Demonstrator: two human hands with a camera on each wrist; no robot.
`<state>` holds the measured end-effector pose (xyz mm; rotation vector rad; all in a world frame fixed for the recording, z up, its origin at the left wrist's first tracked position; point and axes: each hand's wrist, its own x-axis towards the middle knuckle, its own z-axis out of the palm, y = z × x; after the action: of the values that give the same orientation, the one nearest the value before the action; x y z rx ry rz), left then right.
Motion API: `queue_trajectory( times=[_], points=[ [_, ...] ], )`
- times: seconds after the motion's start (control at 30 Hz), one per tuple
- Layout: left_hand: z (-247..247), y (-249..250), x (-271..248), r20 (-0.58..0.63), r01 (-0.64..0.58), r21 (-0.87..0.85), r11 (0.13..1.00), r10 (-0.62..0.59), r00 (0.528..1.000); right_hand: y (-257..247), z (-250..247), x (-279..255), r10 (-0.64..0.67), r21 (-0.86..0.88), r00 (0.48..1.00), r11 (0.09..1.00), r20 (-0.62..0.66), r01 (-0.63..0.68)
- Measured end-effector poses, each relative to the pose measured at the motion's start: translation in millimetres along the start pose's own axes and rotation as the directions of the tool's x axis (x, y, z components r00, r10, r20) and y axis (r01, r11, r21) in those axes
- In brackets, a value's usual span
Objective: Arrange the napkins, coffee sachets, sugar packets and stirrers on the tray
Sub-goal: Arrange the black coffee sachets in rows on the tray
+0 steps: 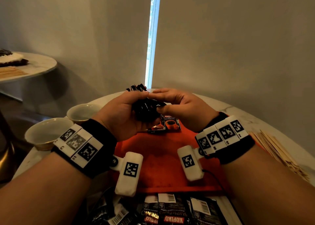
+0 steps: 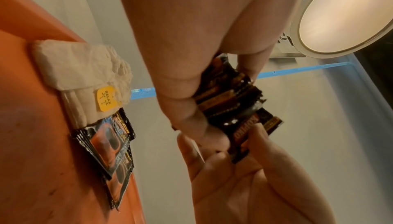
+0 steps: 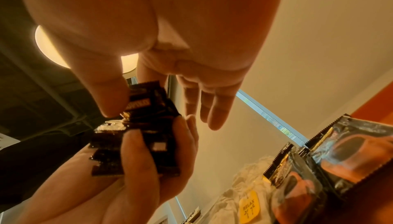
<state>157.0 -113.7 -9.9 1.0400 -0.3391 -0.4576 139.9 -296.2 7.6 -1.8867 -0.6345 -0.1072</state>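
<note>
Left hand (image 1: 127, 115): palm up, fingers curled round a fanned bundle (image 1: 146, 109) of dark sachets, held above the far end of the tray (image 1: 162, 158).
Right hand (image 1: 177, 105): thumb and forefinger nip the bundle's right edge; the other fingers (image 3: 214, 110) hang straight and loose.
Key relation: bundle sits between both hands, long axis running away from the person — the laid pile (image 1: 167, 125) lies just below and toward the person, under the right hand, which is nearer.
Next move, as I judge it: peel one sachet off and lay it down on that pile.
Tray contents: sachet pile touching a folded napkin (image 2: 80, 76) at the far edge.
Writing: "KOPIKO" on the held sachets (image 2: 242, 133); "SUPREMO" on the pile; "RELAX" on a yellow tag (image 2: 105, 99) on the napkin.
Near edge: loose sachets (image 1: 172, 211), "KOPIKO" readable — still off the tray.
Stirrers (image 1: 274, 149): on the table, right of the tray.
Cups (image 1: 49, 132): two, left of the tray.
</note>
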Motion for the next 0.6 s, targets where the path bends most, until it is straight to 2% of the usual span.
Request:
queue_trajectory(
  times=[0.1, 0.17, 0.27, 0.33, 0.4, 0.47, 0.6],
  points=[
    [0, 0, 0, -0.043, 0.044, 0.006, 0.999, -0.043, 0.998, 1, 3, 2, -0.002, 0.049, 0.997, 0.999, -0.076, 0.006],
    [2, 2, -1, -0.073, 0.059, -0.027, 0.998, -0.061, 0.995, 4, 5, 5, 0.009, 0.032, 0.984, 0.999, -0.176, -0.003],
    [-1, 3, 0, -0.139, 0.043, -0.062, 0.997, -0.051, 0.989, 4, 3, 6, -0.005, -0.007, 0.969, 1.000, -0.247, 0.004],
    [-3, 3, 1, -0.186, 0.030, -0.062, 0.998, -0.041, 0.982, 2, -1, 6, -0.023, -0.006, 0.947, 1.000, -0.320, 0.022],
    [-3, 4, 1, -0.231, 0.014, -0.073, 0.997, -0.031, 0.973, 3, -7, 7, -0.018, 0.071, 0.919, 0.996, -0.393, 0.050],
    [-4, 5, 1, -0.267, -0.002, -0.060, 0.998, -0.014, 0.964, 5, -11, 8, 0.035, 0.155, 0.913, 0.987, -0.407, 0.031],
    [-5, 4, 2, -0.266, 0.005, -0.023, 1.000, -0.010, 0.964, 9, -13, 9, 0.154, 0.249, 0.927, 0.966, -0.341, -0.069]
  ],
)
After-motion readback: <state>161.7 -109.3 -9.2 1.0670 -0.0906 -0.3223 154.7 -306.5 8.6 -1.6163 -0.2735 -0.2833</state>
